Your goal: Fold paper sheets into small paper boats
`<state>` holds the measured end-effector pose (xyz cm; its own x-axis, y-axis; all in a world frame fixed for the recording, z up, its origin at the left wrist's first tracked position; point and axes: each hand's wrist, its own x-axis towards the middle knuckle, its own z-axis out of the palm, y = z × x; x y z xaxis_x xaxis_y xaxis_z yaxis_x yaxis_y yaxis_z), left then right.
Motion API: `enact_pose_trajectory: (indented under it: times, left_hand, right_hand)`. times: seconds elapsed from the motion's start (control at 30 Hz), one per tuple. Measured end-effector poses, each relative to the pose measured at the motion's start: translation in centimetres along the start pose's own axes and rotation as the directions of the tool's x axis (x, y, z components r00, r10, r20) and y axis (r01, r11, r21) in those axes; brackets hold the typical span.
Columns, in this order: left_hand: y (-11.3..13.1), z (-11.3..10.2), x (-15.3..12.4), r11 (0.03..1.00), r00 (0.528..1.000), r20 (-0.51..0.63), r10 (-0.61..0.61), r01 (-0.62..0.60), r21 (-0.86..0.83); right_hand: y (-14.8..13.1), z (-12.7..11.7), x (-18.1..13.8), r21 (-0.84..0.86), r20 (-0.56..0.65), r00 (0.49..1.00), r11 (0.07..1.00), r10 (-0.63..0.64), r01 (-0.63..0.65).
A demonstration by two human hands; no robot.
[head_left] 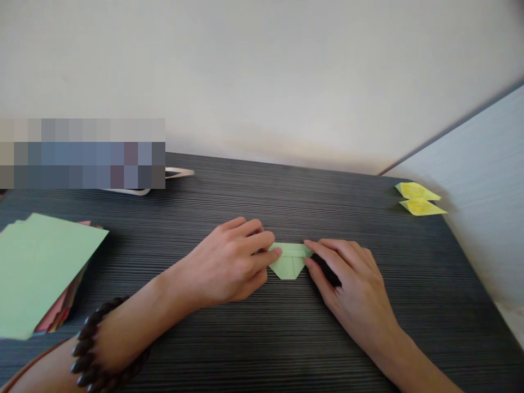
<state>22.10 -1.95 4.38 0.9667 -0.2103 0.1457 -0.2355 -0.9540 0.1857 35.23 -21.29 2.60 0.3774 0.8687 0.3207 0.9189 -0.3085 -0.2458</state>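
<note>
A small, pale green folded paper piece (290,262) lies flat on the dark striped table (262,338), its point facing me. My left hand (229,267) presses its fingertips on the piece's left end; a dark bead bracelet sits on that wrist. My right hand (352,284) pinches the right end with thumb and forefinger. Both hands hold the paper down against the tabletop.
A stack of coloured paper sheets (36,273), green on top, lies at the left edge. Two yellow folded paper pieces (417,199) rest at the back right near a light side panel (483,218). A white object (176,174) sits at the back left by the wall.
</note>
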Motion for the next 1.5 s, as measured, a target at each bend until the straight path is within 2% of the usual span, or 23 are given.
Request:
enact_pose_trajectory:
  times: [0.33,0.67,0.93,1.03,1.17,1.33,1.5]
  left_hand:
    - [0.3,0.0,0.0,0.999,1.000,0.002,-0.019,0.019,0.028]
    - [1.2,0.5,0.2,0.994,0.997,-0.001,-0.074,0.074,0.086]
    - [2.3,1.0,-1.0,0.977,0.985,-0.108,-0.135,0.150,0.151]
    - [2.2,1.1,-1.2,0.977,0.970,-0.187,-0.156,0.179,0.115]
    - [1.7,1.4,-1.0,0.971,0.942,-0.234,-0.239,0.234,-0.049]
    - [1.7,1.8,-0.4,0.922,0.909,-0.200,-0.365,0.322,-0.215]
    - [2.4,2.0,-0.3,0.878,0.882,-0.139,-0.450,0.408,-0.252]
  right_hand:
    - [-1.8,-0.9,-0.2,-0.211,0.031,0.992,0.970,-0.119,0.123]
    - [-2.9,-0.6,-0.4,-0.291,0.020,0.992,0.948,-0.128,0.128]
    - [-3.0,-0.5,-0.9,-0.287,0.005,0.995,0.953,-0.099,0.096]
    - [-2.6,-0.5,-0.8,-0.224,-0.007,0.997,0.972,-0.078,0.074]
    - [-1.2,-0.2,-0.1,-0.022,-0.016,0.999,0.999,0.030,-0.031]
    - [0.0,0.7,0.7,0.188,0.037,0.991,0.973,0.128,-0.132]
    - [-0.1,1.0,0.9,0.252,0.090,0.978,0.945,0.190,-0.207]
